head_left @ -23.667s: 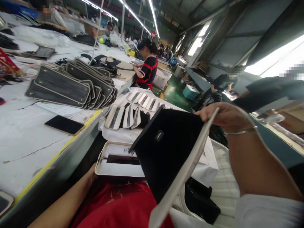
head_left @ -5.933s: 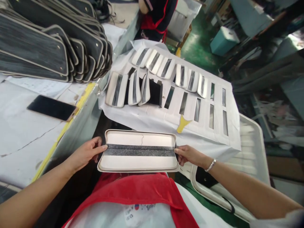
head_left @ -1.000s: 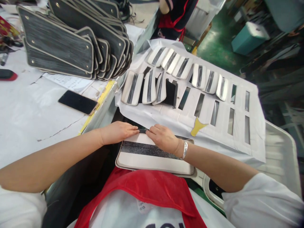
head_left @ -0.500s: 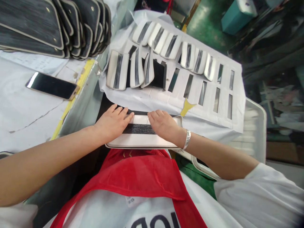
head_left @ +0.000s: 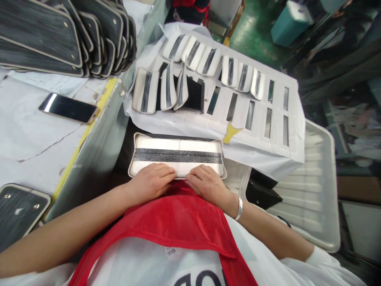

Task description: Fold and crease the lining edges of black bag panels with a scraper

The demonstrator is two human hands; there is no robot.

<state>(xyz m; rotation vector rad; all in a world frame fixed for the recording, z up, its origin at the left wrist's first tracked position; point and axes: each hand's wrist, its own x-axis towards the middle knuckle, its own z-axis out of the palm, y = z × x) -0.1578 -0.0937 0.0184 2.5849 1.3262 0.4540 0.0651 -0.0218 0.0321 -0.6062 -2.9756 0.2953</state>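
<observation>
Fingers (head_left: 166,171) now curved on nearside of panel (head_left: 178,155)

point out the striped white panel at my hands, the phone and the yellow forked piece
Striped white panel (head_left: 177,155), head view: middle of its dark stripe.
Smartphone (head_left: 68,108), head view: middle of its screen.
Yellow forked piece (head_left: 230,132), head view: where its prongs meet.

The left grip (head_left: 156,179) and right grip (head_left: 208,184) hide some of the white case (head_left: 177,155), the view's left edge cuts off the dark boards (head_left: 68,39), and the paper's (head_left: 44,82) writing is too small to read.
</observation>
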